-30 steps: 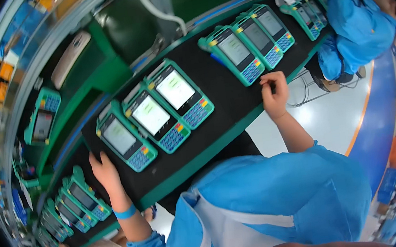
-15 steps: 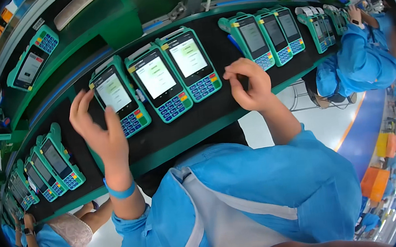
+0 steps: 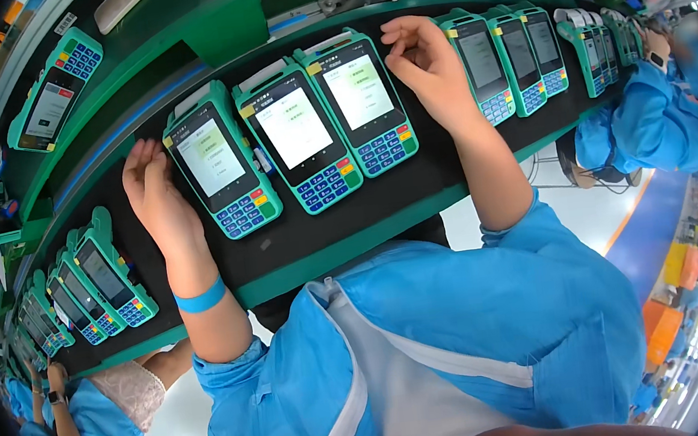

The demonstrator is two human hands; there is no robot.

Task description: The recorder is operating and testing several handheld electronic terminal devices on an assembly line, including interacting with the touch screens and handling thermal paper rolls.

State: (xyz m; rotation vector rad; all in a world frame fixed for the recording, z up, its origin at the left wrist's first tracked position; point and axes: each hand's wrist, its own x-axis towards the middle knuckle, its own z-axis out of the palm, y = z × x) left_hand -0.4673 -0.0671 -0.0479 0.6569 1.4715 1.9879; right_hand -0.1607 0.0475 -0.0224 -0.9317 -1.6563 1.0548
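Three teal payment terminals with lit screens and blue keypads lie side by side before me: the left one (image 3: 213, 160), the middle one (image 3: 294, 125) and the right one (image 3: 359, 92). My left hand (image 3: 161, 201), a blue band on its wrist, hovers beside the left terminal's upper left edge. Its fingers are loosely bent, with nothing seen in them. Beside the upper right edge of the right terminal is my right hand (image 3: 434, 75). Its fingers curl toward that terminal with the thumb apart, and it holds nothing that I can see.
More terminals (image 3: 483, 69) stand in groups along the black-topped bench (image 3: 283, 247) to the right, and others (image 3: 102, 276) to the left. A single terminal (image 3: 55, 92) lies on the green ledge behind. Co-workers in blue sit at the right (image 3: 658, 131) and lower left (image 3: 102, 427).
My right hand has moved up and away along the right terminal's side. My left hand's fingers have drawn together beside the left terminal. The view has shifted slightly; the three terminals appear unmoved.
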